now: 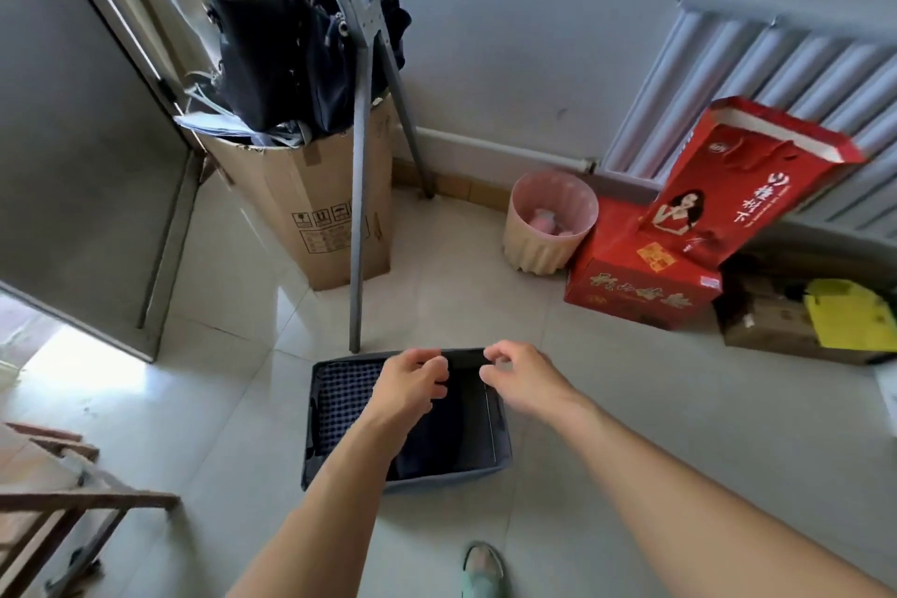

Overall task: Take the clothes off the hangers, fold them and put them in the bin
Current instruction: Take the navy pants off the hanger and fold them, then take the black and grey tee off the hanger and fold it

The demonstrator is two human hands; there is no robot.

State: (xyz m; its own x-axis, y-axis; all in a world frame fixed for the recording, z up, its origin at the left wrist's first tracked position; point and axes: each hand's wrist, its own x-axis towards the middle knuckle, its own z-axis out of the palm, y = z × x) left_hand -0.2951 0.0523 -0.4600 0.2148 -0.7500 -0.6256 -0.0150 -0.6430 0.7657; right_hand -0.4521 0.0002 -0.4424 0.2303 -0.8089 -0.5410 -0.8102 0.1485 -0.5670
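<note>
Both hands hover over the far end of the dark fabric bin (502,447) at 6 o'clock on the tiled floor. The left hand (412,384) and right hand (522,379) have loosely curled fingers; whether they grip anything, I cannot tell. Inside lie a checked garment (344,403) and a dark folded garment (437,442).

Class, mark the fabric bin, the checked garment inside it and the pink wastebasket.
fabric bin (437,476): head view, near front wall.
checked garment (347,398): head view, exposed left half.
pink wastebasket (539,248): head view, ribbed outer side.
</note>
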